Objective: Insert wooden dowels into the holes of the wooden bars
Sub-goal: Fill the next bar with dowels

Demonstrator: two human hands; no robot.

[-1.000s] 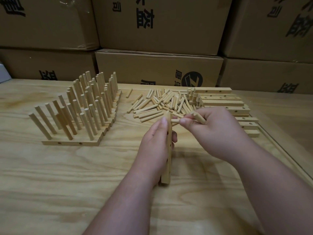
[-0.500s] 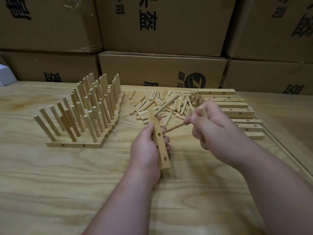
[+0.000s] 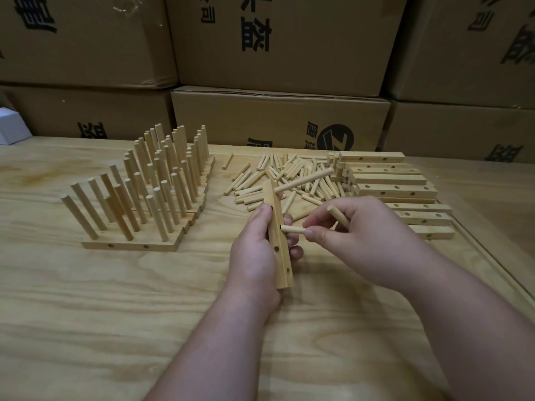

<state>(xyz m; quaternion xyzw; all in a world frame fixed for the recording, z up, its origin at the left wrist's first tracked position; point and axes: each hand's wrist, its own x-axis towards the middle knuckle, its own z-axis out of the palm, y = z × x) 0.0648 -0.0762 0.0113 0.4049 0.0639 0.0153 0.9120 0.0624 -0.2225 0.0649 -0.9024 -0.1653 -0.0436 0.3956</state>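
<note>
Gripping the pale square-section wooden bar [image 3: 278,241] above the tabletop [image 3: 115,314], the left hand [image 3: 254,250] steadies it; the right hand [image 3: 356,235] pinches a short round wooden dowel [image 3: 291,228] at hole 2. Keep it square, then press.

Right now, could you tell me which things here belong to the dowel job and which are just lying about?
Job in hand:
- bar held in left hand
- dowel pinched by right hand
- loose dowels
- unfilled bars
- finished bars

Lying about:
- cardboard boxes
- white box
</note>
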